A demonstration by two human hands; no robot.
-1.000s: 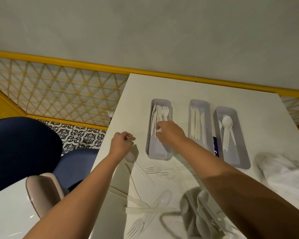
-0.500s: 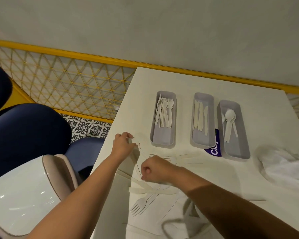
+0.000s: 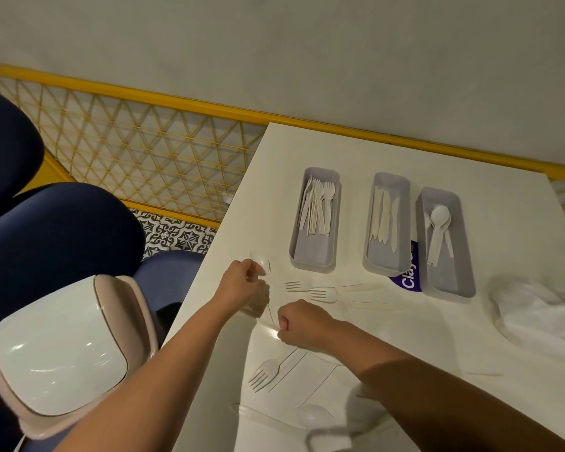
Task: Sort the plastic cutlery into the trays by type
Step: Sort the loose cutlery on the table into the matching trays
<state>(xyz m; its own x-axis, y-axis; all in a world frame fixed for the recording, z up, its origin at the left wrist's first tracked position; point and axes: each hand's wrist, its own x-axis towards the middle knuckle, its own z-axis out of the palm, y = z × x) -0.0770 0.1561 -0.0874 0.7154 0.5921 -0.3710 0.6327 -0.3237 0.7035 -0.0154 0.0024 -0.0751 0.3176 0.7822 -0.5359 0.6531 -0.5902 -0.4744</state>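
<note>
Three grey trays stand in a row on the white table (image 3: 470,337): the left tray (image 3: 312,264) holds forks, the middle tray (image 3: 385,269) knives, the right tray (image 3: 450,290) spoons. My left hand (image 3: 240,287) pinches a white spoon (image 3: 263,265), whose bowl shows above my fingers. Just right of it, my right hand (image 3: 300,324) is a fist round a flat white knife (image 3: 268,327) lying on the table. Two loose forks (image 3: 322,293) lie between my hands and the trays. Another fork (image 3: 265,373) and a spoon (image 3: 313,415) lie nearer me.
A crumpled clear plastic bag (image 3: 542,318) lies at the table's right. A purple label (image 3: 406,282) sits between the middle and right trays. Left of the table stand a white-lidded bin (image 3: 59,347) and blue chairs (image 3: 53,230); a yellow mesh railing (image 3: 150,151) runs behind.
My right hand left the fork tray, came back toward me and closed on a knife on the table. My left hand stayed beside it, still holding its piece.
</note>
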